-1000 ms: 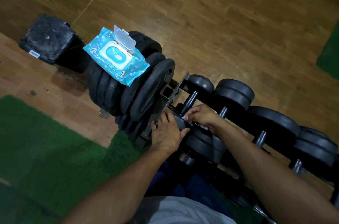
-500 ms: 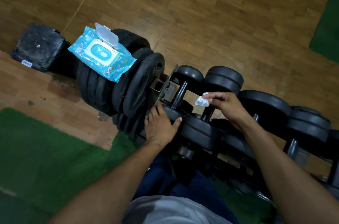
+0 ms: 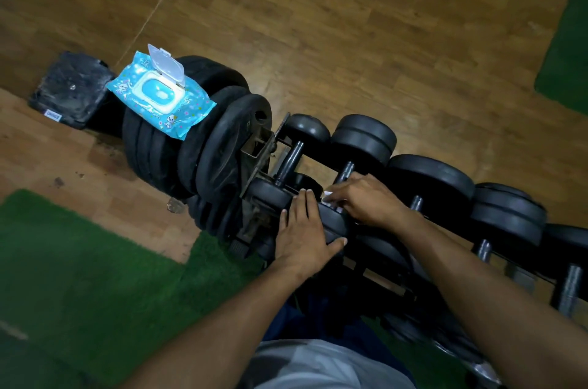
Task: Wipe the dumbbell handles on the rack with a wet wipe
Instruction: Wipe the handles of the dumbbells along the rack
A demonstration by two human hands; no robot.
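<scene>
dim indoor light | dark vignetted corners | wide-angle edge warp | soft blur

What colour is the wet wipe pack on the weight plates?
Light blue with small cartoon prints; the wet wipe pack shows only in the head view.

Both forearms are bare from the elbow down, with no sleeve, watch or band at either wrist. The left hand (image 3: 300, 234) and the right hand (image 3: 366, 197) wear no gloves or rings. Low in the view show a light grey shirt (image 3: 321, 364) and dark blue trousers (image 3: 305, 321).
</scene>
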